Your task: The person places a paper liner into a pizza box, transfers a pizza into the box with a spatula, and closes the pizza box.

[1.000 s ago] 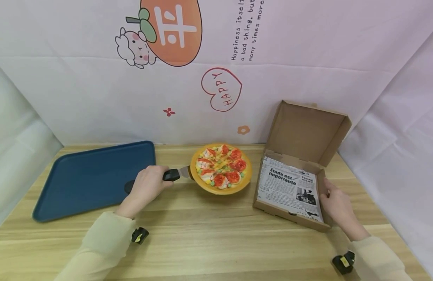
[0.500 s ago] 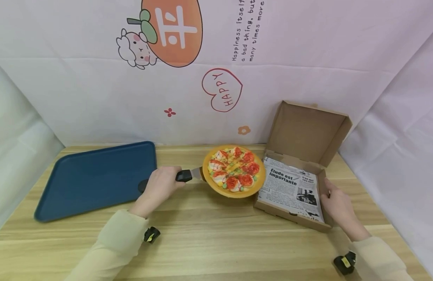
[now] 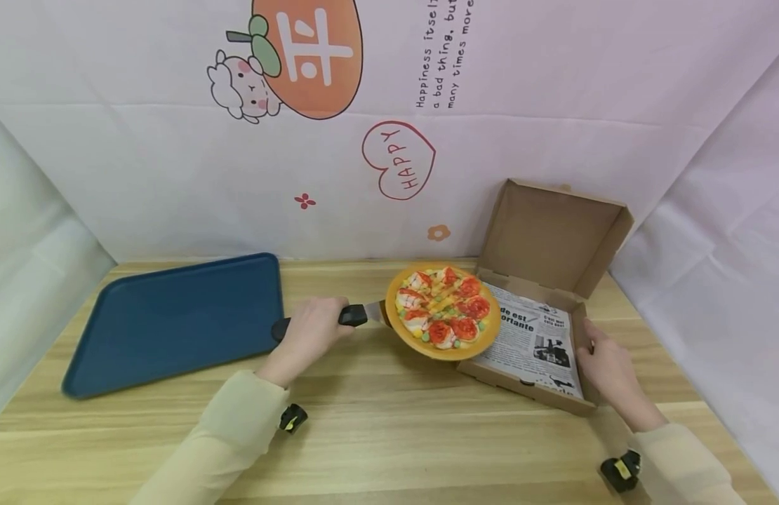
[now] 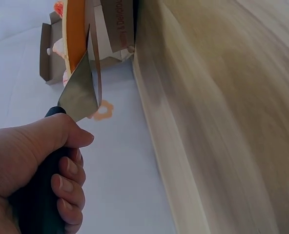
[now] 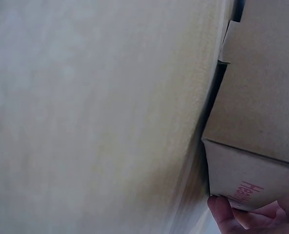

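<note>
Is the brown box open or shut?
Open. The box has its lid raised at the back, so you can see the printed paper inside. The right hand holds its side.

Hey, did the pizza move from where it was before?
Yes, in the head view the pizza has moved right, farther from the blue tray, towards the open box.
</note>
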